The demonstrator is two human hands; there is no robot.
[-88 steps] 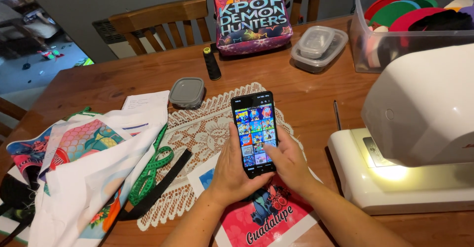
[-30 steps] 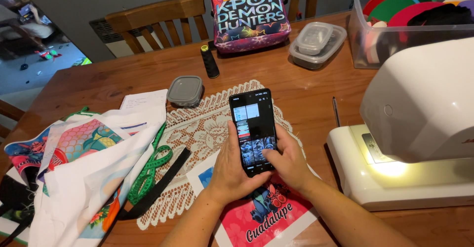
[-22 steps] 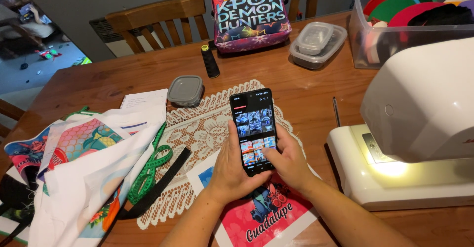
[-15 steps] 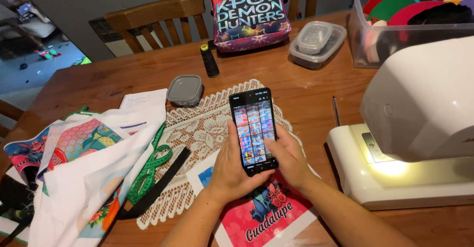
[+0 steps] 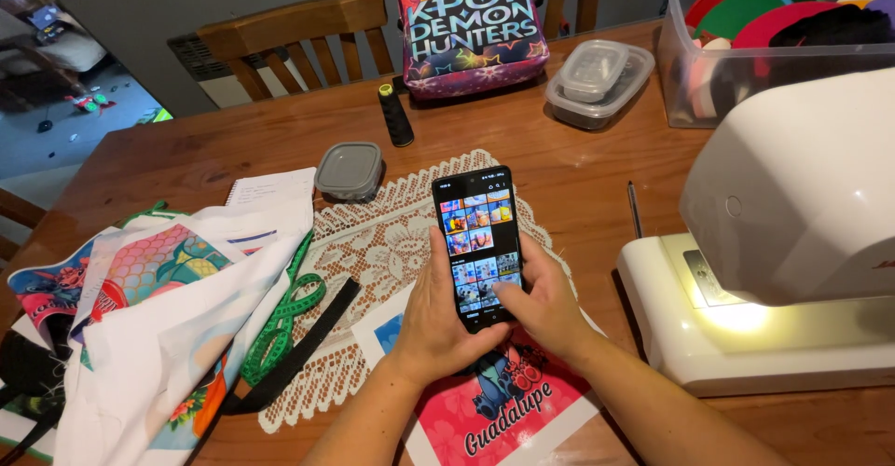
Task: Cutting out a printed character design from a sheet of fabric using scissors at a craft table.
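Left hand (image 5: 438, 322): palm up, fingers curled round from behind the phone (image 5: 478, 242), thumb lying straight along its left edge.
Right hand (image 5: 548, 306): cupped at the lower right edge, thumb bent across onto the screen.
Forearms: bare, converging from the bottom edge.

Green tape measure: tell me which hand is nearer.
Left. The left hand holds the phone just right of the tape measure; the right hand lies beyond the phone.
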